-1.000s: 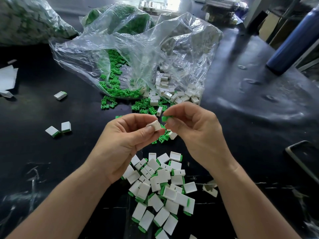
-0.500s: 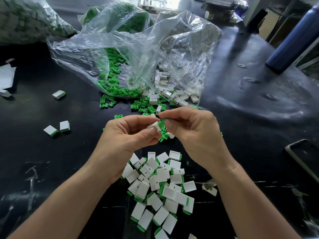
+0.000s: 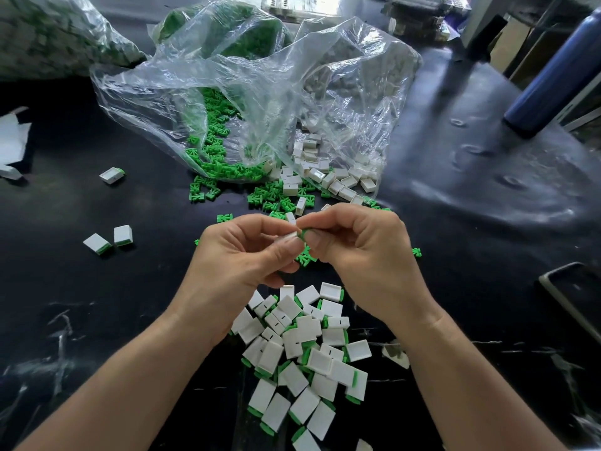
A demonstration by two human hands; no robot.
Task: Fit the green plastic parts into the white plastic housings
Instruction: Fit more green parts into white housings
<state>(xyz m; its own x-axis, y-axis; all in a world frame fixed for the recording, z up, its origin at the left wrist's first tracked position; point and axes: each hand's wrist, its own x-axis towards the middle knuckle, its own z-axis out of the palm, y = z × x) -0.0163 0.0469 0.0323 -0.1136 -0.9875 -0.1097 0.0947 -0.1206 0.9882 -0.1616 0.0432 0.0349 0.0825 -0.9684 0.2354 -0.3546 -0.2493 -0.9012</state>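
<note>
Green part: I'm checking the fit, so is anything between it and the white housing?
Nothing visible. The right hand pinches the green part against the end of the white housing in the left hand; fingertips hide the joint.

Matt white plastic housings and green plastic parts lie by a glossy, crinkled clear plastic bag.

Green part mostly behind fingertips

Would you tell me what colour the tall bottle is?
The bottle is dark blue, seen in the head view.
</note>
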